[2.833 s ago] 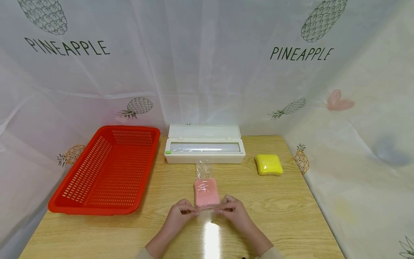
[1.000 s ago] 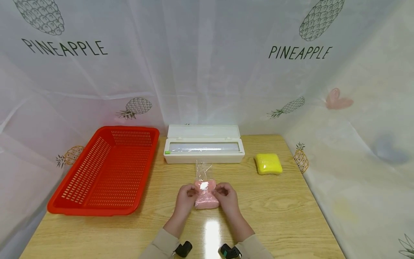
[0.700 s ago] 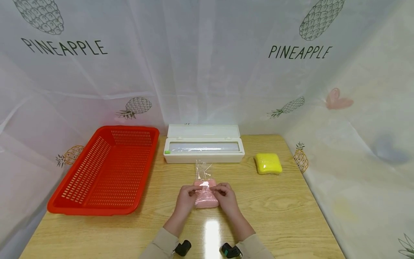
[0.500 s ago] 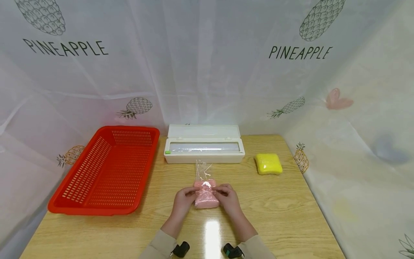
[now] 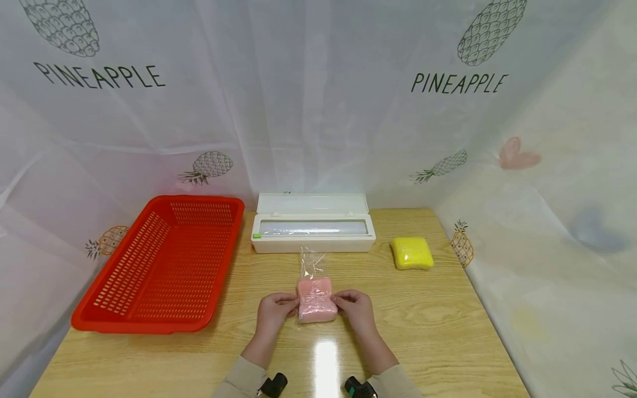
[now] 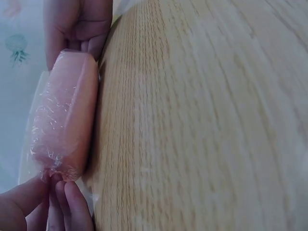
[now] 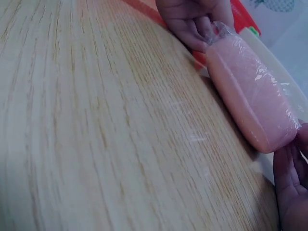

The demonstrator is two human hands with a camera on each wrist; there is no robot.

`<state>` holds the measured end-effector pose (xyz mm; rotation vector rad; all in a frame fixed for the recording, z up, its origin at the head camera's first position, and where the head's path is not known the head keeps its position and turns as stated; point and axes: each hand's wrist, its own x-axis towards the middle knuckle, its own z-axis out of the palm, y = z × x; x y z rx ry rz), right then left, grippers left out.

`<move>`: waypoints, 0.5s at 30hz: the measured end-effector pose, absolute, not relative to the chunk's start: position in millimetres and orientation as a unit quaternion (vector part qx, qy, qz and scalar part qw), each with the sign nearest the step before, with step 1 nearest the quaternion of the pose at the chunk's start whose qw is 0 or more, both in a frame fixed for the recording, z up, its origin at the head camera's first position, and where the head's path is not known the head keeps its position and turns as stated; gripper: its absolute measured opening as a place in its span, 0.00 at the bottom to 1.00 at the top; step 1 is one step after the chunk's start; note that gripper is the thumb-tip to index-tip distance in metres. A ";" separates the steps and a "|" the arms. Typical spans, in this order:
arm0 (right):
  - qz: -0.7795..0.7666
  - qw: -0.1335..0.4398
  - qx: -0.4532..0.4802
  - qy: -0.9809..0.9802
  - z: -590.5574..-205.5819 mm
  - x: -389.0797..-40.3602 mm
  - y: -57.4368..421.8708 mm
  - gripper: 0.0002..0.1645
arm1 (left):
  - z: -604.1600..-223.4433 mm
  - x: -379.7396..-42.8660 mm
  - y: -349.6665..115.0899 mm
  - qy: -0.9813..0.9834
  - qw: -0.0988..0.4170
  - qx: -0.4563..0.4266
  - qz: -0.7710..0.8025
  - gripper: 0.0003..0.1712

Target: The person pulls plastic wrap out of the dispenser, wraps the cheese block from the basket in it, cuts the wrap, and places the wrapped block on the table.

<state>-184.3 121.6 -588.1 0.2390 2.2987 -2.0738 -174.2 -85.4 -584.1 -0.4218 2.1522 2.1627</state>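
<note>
A pink, round-edged block (image 5: 317, 314), like a bar of soap, lies on the wooden table wrapped in cling film (image 5: 312, 264). A loose strip of the film stretches from its far edge. At the block's left end my left hand (image 5: 271, 315) pinches gathered film between thumb and fingers, plain in the left wrist view, where the block (image 6: 67, 106) shows side-on. On the opposite end, my right hand (image 5: 359, 315) pinches the film; in the right wrist view its fingertips meet the block's corner (image 7: 274, 137). Film covers the block's upper face in creases.
Behind the block stands a white cling film box (image 5: 313, 244), lid up, with a roll inside. To the left is a red plastic basket (image 5: 219, 276). A yellow film-wrapped block (image 5: 412, 253) lies to the right. A printed curtain (image 5: 318, 110) hangs behind the table.
Earlier the hands held the film at the block's near edge, then brought it over the top. Since then both hands have moved outward to the block's left and right ends.
</note>
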 end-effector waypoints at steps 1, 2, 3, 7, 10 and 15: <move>-0.662 0.020 0.077 0.745 -588.8 -184.6 122.1 0.09 | -583.3 -173.7 -85.5 0.703 0.033 -0.136 0.697 0.08; -0.660 0.022 0.076 0.747 -589.0 -184.6 122.4 0.09 | -582.4 -173.2 -85.5 0.709 0.036 -0.135 0.692 0.08; -0.657 0.024 0.071 0.750 -589.2 -184.6 122.8 0.09 | -581.2 -172.6 -85.2 0.715 0.038 -0.131 0.686 0.08; -0.641 0.023 0.058 0.765 -591.3 -184.2 122.4 0.10 | -577.9 -169.3 -82.2 0.737 0.038 -0.119 0.664 0.10; -0.627 0.028 0.065 0.776 -587.5 -183.0 120.3 0.12 | -574.7 -166.2 -79.8 0.748 0.039 -0.116 0.652 0.13; -0.597 0.043 0.075 0.797 -580.3 -184.6 113.3 0.19 | -570.5 -165.3 -76.1 0.761 0.047 -0.113 0.637 0.16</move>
